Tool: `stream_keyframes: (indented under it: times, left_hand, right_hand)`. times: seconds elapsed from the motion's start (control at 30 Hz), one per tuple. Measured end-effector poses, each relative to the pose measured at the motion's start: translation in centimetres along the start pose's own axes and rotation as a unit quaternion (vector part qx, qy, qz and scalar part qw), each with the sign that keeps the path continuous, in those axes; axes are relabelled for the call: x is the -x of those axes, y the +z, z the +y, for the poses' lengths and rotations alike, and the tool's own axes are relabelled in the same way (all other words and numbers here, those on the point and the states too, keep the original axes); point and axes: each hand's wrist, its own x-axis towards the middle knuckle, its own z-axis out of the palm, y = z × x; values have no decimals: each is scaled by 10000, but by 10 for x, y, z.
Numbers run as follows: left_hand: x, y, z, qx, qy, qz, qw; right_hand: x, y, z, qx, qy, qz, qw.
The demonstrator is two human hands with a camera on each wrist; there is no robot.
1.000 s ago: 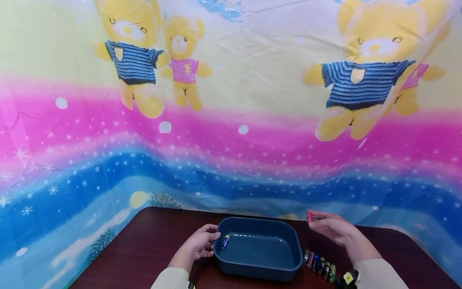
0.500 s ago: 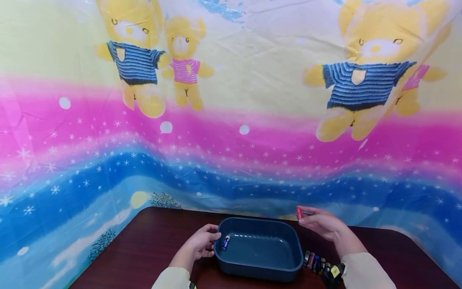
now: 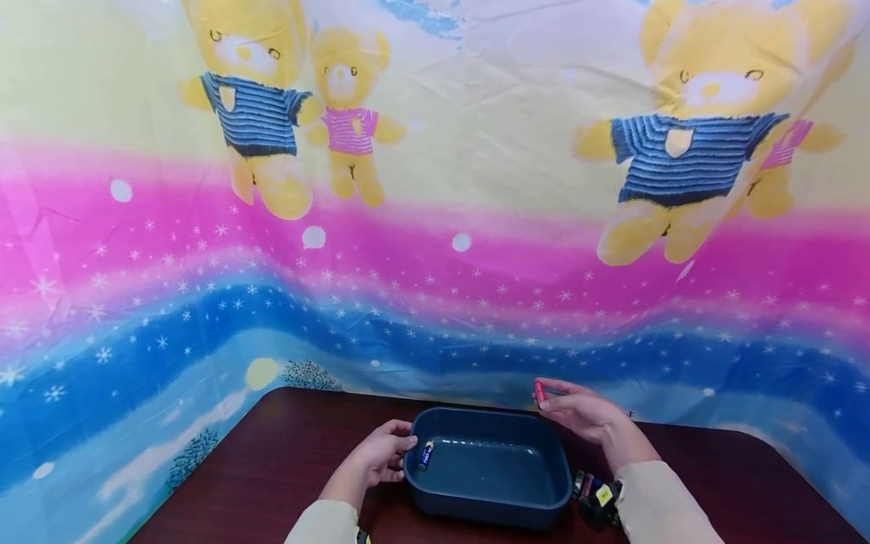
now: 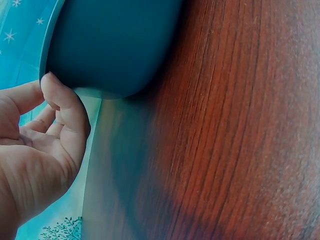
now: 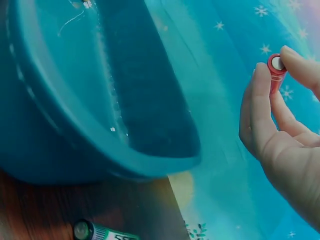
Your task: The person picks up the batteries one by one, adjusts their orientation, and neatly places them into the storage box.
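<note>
Between thumb and fingertips my right hand [image 3: 581, 412] pinches a red battery [image 3: 540, 391], raised above the far right corner of a dark blue-grey plastic basin [image 3: 489, 512]. In the right wrist view one flat end of the red battery [image 5: 276, 65] faces the camera. My left hand [image 3: 381, 455] grips the basin's left rim, its thumb at the edge; the left wrist view shows the fingers curled at the basin's wall [image 4: 115, 45]. Inside the basin, near its left wall, lies a blue battery [image 3: 426, 455].
Right of the basin, a few batteries [image 3: 586, 483] lie in a row, partly hidden by the black wrist device [image 3: 600, 505]. A green-and-black battery [image 5: 106, 233] shows in the right wrist view. The dark wooden table [image 3: 285, 446] meets a printed cloth backdrop [image 3: 421, 302] behind.
My right hand has moved left with the red battery, from beyond the basin's right side to above its far right corner. My left hand stays on the rim.
</note>
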Motion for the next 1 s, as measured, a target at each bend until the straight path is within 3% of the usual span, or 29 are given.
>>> stream_keyframes:
  times: [0.4, 0.8, 1.0]
  left_hand:
    - [0, 0, 2, -79, 76, -16, 9999]
    - [-2, -2, 5, -182, -114, 56, 9998]
    - [-3, 0, 4, -110, -203, 24, 9997]
  right_hand:
    - [-17, 3, 10, 161, 38, -358, 9992]
    - [-44, 6, 3, 850, -80, -1130, 9899]
    - [-53, 6, 11, 811, -177, -1515, 9850]
